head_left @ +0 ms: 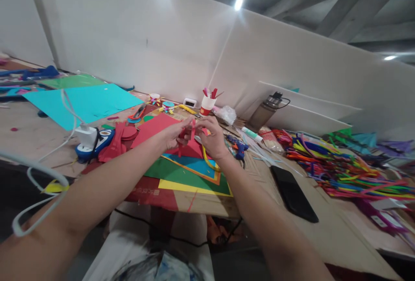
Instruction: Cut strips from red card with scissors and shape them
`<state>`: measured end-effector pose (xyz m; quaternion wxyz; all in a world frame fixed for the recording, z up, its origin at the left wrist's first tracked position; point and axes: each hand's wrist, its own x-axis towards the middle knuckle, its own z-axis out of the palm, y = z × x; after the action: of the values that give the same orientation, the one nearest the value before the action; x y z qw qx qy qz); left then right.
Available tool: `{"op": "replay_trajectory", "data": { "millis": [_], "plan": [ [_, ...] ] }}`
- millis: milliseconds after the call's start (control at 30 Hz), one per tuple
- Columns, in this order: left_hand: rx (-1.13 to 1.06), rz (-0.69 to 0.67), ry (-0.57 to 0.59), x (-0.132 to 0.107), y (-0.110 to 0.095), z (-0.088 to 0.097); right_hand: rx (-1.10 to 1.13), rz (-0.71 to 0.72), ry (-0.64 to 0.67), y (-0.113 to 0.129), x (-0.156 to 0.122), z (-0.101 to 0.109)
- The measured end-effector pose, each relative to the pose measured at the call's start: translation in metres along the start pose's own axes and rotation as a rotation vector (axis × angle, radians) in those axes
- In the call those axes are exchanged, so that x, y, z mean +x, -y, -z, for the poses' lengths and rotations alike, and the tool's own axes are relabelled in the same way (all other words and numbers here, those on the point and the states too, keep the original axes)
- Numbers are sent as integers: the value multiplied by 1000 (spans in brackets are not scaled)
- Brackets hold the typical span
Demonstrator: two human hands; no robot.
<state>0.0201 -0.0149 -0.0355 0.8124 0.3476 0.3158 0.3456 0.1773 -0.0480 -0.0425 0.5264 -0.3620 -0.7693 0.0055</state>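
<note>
My left hand point(175, 136) is closed, its fingertips pinching a narrow red paper strip point(193, 130). From the other side, the bent fingers of my right hand point(210, 137) grip the same strip. Beneath both hands lies red paper point(158, 126), on top of blue point(196, 165), green point(158, 170) and yellow sheets point(194, 189). Just under my right hand a curved yellow piece point(206, 158) shows; I cannot tell whether it is a handle or a loose loop. Red paper pieces point(113, 145) are heaped left of my left forearm.
A blue glue gun point(240, 148), a glue stick point(252, 134), a bottle point(264, 111) and a black phone point(293, 193) are on the right, before piled pipe cleaners point(343, 164). On the left are a power strip point(94, 145), white cable and cyan sheet point(84, 101). A pen cup point(207, 104) stands behind.
</note>
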Motion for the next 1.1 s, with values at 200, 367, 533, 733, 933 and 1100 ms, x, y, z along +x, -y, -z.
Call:
{"op": "replay_trajectory", "data": {
  "millis": [200,367,533,733,933,1100],
  "plan": [
    [108,-338,-101,3,1,4,-48,-171,51,-1,-8,5],
    [196,-416,-120,2,1,5,236,-572,100,-6,-7,1],
    [223,-466,-134,-2,3,-1,311,-627,301,-1,-11,-8],
    [203,-581,-170,-2,-7,3,334,-642,366,-2,-15,-13],
    [173,-633,-228,-6,-19,8,345,-665,416,9,-14,-12],
    [95,-625,-306,-11,-27,10,461,-726,455,15,-15,-11]
  ]
}}
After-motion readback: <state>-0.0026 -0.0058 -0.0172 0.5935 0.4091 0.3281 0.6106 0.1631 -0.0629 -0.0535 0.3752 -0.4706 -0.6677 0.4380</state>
